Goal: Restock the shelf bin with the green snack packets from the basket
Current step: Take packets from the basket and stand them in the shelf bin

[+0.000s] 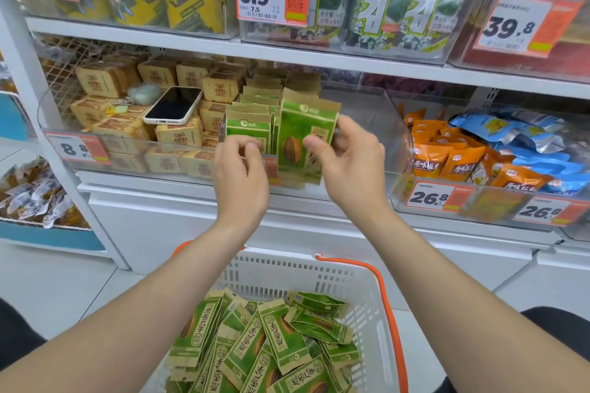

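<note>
Head view: grips one green snack packet upright in the right hand, thumb on the printed face, fingers curled behind its 3 o'clock edge. Holds it at frame centre, over the front lip of the clear shelf bin, just at 3 o'clock of the row of green packets already standing upright inside. Keeps the left hand at 9 o'clock of the held packet, fingers curled, thumb and forefinger tips close together at the lower front of that row. Cannot tell whether anything is pinched there.

Shows many more green packets heaped loose and criss-crossed in the white basket with the orange handle at 6 o'clock, between the two forearms.

Shows a phone lying screen up on stacked brown packs at 10 o'clock of the hands. Shows orange packets and blue packets in the neighbouring bin at 3 o'clock, with orange-and-white price tags along its front.
</note>
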